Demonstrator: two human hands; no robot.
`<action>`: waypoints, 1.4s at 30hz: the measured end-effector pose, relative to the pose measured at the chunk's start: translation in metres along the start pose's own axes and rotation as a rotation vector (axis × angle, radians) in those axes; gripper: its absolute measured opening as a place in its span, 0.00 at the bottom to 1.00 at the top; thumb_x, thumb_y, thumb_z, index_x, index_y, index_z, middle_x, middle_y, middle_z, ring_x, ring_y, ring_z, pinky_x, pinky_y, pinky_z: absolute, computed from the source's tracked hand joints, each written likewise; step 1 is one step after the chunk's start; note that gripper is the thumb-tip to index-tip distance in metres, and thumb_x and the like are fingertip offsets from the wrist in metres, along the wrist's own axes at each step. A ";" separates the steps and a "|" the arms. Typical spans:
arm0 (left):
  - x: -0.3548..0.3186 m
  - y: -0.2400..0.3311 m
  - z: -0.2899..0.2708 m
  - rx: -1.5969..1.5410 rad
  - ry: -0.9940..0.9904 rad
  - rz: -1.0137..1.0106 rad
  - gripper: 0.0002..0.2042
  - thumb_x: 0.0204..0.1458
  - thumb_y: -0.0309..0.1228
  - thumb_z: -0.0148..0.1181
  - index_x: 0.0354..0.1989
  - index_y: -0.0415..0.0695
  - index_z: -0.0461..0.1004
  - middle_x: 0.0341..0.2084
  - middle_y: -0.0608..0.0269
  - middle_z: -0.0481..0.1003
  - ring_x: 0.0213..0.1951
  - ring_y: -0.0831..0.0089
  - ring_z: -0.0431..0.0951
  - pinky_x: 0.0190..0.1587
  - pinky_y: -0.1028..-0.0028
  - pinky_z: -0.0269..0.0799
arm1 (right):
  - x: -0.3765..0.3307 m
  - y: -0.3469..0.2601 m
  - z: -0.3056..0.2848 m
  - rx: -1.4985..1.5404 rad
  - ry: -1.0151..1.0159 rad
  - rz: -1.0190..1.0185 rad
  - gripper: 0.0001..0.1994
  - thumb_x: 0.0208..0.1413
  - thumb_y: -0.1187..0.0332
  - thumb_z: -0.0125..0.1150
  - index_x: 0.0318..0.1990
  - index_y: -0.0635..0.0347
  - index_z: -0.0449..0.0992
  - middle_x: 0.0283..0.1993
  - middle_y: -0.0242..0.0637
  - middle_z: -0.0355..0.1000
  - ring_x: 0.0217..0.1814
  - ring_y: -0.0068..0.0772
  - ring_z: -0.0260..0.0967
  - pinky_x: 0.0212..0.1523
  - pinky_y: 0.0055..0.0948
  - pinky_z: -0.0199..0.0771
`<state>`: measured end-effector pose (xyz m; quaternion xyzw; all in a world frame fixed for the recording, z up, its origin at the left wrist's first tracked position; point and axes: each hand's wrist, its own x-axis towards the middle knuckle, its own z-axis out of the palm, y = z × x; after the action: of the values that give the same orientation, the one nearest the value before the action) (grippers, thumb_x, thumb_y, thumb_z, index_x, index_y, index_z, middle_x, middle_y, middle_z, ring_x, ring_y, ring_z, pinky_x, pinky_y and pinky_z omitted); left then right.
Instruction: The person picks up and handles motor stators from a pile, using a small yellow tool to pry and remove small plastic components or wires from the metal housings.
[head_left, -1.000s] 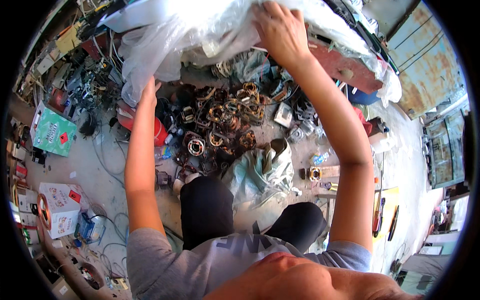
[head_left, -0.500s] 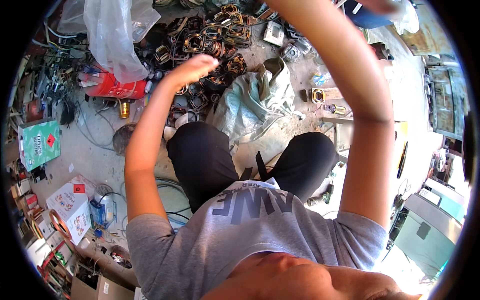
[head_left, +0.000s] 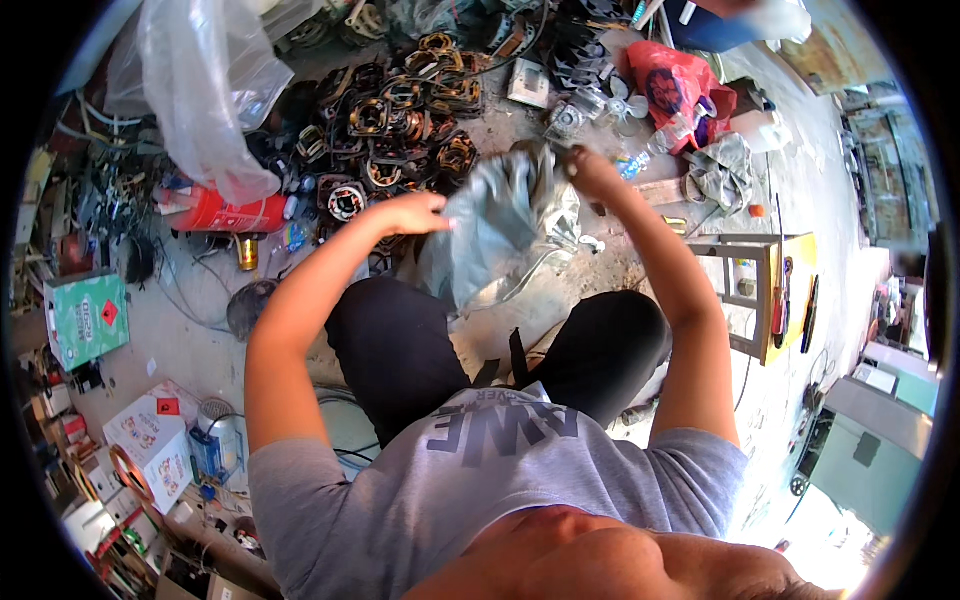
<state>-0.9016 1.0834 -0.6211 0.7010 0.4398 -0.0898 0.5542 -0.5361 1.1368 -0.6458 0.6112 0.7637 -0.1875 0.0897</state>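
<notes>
A pale grey-green woven sack (head_left: 490, 235) is stretched up in front of my knees, blurred by motion. On its left edge, my left hand (head_left: 410, 213) has its fingers closed on the cloth. My right hand (head_left: 592, 175) is closed at the sack's upper right corner, its fingertips somewhat smeared. Beyond my left hand lies a heap of motor stators with copper windings (head_left: 405, 110). One stator with a pale ring (head_left: 346, 200) sits at the near side of the heap.
A small yellow-topped stool (head_left: 790, 290) stands at right, with tools on it. Farther back are a red plastic bag (head_left: 668, 85), a white jug (head_left: 762, 130) and a crumpled grey cloth (head_left: 722, 175). Clear plastic sheeting (head_left: 200, 90) hangs above a red cylinder (head_left: 230, 212) at left.
My right hand has come down from the far right to the sack's upper right corner. My left hand has lowered onto its left edge, and the sack has been pulled up.
</notes>
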 end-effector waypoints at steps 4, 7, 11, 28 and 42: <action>-0.049 0.055 -0.054 -0.555 0.285 0.216 0.23 0.55 0.42 0.57 0.53 0.38 0.69 0.46 0.62 0.73 0.47 0.72 0.71 0.53 0.71 0.63 | -0.005 0.055 -0.108 0.008 0.385 0.005 0.16 0.53 0.66 0.56 0.51 0.55 0.71 0.38 0.43 0.74 0.38 0.43 0.73 0.41 0.34 0.74; -0.079 0.067 -0.096 -0.760 0.530 0.310 0.20 0.56 0.40 0.56 0.51 0.38 0.70 0.45 0.66 0.73 0.47 0.78 0.70 0.53 0.75 0.62 | -0.044 0.048 -0.195 0.782 0.532 0.099 0.10 0.57 0.70 0.50 0.46 0.58 0.70 0.32 0.31 0.70 0.32 0.23 0.69 0.33 0.22 0.72; -0.104 0.100 -0.129 -0.638 0.858 0.532 0.11 0.57 0.36 0.56 0.42 0.43 0.74 0.38 0.72 0.73 0.43 0.83 0.70 0.49 0.81 0.62 | -0.071 0.031 -0.255 1.022 0.935 0.062 0.17 0.60 0.71 0.48 0.56 0.60 0.65 0.39 0.32 0.69 0.39 0.21 0.67 0.32 0.22 0.73; -0.113 0.036 -0.042 1.028 1.007 0.690 0.06 0.46 0.28 0.57 0.33 0.48 0.68 0.42 0.65 0.72 0.49 0.67 0.71 0.59 0.58 0.55 | -0.113 0.020 -0.096 0.514 0.950 -0.157 0.17 0.42 0.78 0.58 0.43 0.64 0.67 0.58 0.47 0.57 0.53 0.43 0.63 0.48 0.32 0.71; -0.002 0.036 -0.022 0.964 0.602 0.228 0.39 0.38 0.29 0.67 0.62 0.61 0.58 0.61 0.62 0.58 0.63 0.60 0.55 0.62 0.53 0.50 | -0.100 -0.071 -0.033 0.575 -0.193 -0.668 0.18 0.40 0.67 0.66 0.41 0.62 0.76 0.45 0.45 0.71 0.49 0.46 0.69 0.50 0.36 0.68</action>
<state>-0.8850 1.1009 -0.5869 0.9118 0.4093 -0.0165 0.0288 -0.5779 1.0471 -0.5672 0.3112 0.8242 -0.4666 -0.0784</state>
